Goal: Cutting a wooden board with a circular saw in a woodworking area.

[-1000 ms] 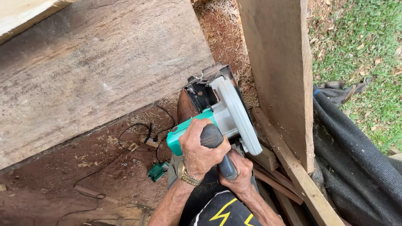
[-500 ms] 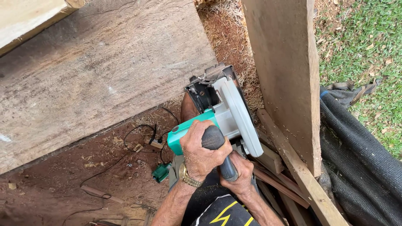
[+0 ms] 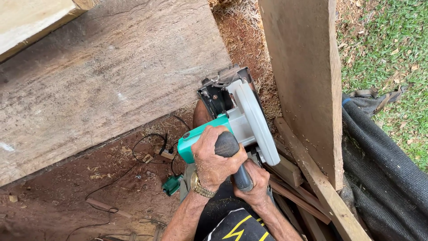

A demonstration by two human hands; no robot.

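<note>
A circular saw (image 3: 243,120) with a teal and grey body and a white blade guard hangs over the reddish ground, between a wide weathered plank (image 3: 111,80) and an upright board (image 3: 307,76). My left hand (image 3: 213,161), with a gold watch on its wrist, is wrapped around the saw's black top handle. My right hand (image 3: 252,184) grips the lower end of the same handle, just below and to the right. The blade is hidden behind the guard.
A black cable (image 3: 147,139) loops over the dirt to a green plug (image 3: 171,184). Several narrow wood strips (image 3: 321,192) lie under the upright board. Black mesh fabric (image 3: 383,169) and grass (image 3: 388,44) lie to the right. Sawdust covers the ground at the top.
Both hands keep the same grip on the saw. The whole scene has drifted slightly right in the view; the saw has barely moved against the boards.
</note>
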